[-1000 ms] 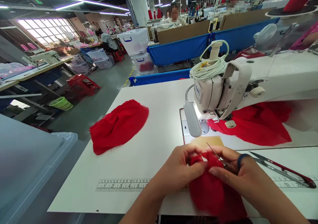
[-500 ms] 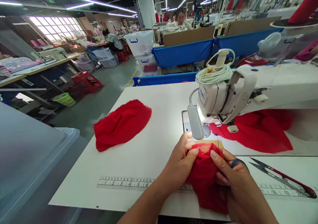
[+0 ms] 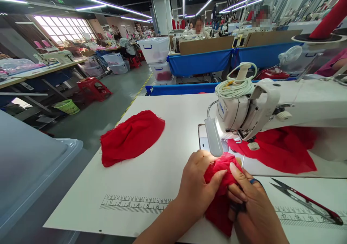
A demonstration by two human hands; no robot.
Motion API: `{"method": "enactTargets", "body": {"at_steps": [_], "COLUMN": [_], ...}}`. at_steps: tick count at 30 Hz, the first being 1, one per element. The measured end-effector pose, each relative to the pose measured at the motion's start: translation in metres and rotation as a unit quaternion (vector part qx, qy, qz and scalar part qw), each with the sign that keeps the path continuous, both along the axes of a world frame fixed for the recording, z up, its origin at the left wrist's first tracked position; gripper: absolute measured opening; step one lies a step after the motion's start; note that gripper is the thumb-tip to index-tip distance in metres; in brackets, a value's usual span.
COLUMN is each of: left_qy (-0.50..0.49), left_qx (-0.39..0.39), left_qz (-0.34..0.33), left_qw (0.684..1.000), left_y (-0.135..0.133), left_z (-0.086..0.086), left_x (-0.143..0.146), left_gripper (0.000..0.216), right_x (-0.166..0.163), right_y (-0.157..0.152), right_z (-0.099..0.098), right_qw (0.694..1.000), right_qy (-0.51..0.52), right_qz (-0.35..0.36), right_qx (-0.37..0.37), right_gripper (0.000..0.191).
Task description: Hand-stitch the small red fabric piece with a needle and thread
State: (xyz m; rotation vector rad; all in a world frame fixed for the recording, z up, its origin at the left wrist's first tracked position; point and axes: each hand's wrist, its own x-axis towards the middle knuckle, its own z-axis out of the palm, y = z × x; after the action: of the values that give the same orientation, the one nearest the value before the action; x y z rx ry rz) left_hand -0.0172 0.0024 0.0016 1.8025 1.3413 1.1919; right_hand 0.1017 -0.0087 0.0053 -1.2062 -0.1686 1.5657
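A piece of red fabric (image 3: 221,200) is bunched between both hands, just in front of the sewing machine (image 3: 244,110). My left hand (image 3: 199,179) pinches its upper left side, thumb on top. On the right side, my right hand (image 3: 251,200) grips the cloth between thumb and curled fingers; a blue ring shows on one finger. Part of the fabric hangs down toward the table's front edge. Something dark sits under the right fingers, too hidden to name. The machine's small lamp (image 3: 214,137) lights the cloth from just above.
Red thread snips (image 3: 306,200) lie on the table at the right, near a printed ruler scale (image 3: 135,203). Another red fabric piece (image 3: 132,137) lies flat at the left. More red cloth (image 3: 284,150) rests behind the needle area. A plastic bin (image 3: 62,153) stands left of the table.
My left hand has folded its fingers further over the cloth, and the thumb has shifted right. The fabric is more bunched at the top. The view has tilted slightly.
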Motion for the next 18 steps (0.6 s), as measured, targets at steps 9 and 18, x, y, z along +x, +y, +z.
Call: {"method": "enactTargets", "body": {"at_steps": [9,18], "left_qy": [-0.288,-0.281], "left_qx": [-0.199,-0.211], "left_qz": [-0.015,-0.002], "left_qw": [0.937,0.936], "left_y": [0.004,0.007], "left_z": [-0.001,0.005], "left_x": [0.003,0.003], "left_gripper": [0.018,0.024], "right_x": [0.000,0.004], "right_y": [-0.005,0.000], "right_z": [-0.002,0.005], "right_qw": [1.000,0.996], "right_qy": [0.002,-0.066], "right_qz": [0.027,0.058], "right_qx": [-0.003,-0.001], "right_gripper": [0.051,0.055]}}
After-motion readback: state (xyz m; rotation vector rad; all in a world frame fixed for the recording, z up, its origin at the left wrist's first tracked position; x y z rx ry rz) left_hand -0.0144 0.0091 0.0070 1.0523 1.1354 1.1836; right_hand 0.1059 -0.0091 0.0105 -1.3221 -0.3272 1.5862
